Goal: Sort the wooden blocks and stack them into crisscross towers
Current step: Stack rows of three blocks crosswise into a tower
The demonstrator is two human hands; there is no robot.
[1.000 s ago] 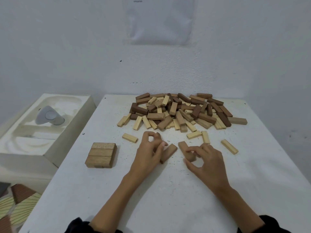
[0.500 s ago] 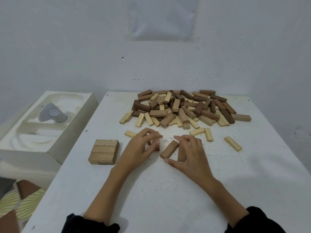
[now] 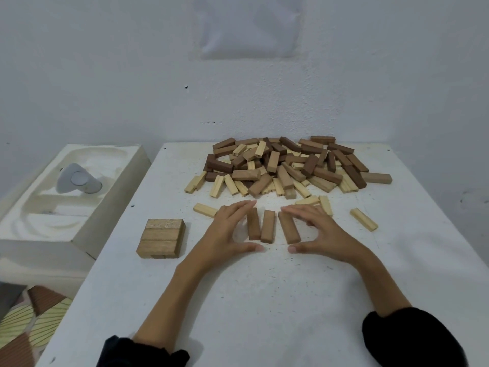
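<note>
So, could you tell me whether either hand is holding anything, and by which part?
Nothing is gripped. The left hand and right hand bracket three brown blocks lying flat, fingers at the far ends, thumbs by the near ends.

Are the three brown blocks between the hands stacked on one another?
No, the three brown blocks lie flat side by side on the table, none on top of another.

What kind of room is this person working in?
Likely a plain indoor room, maybe at home: a white table against a white wall, a foam packing tray beside it, patterned flooring.
</note>
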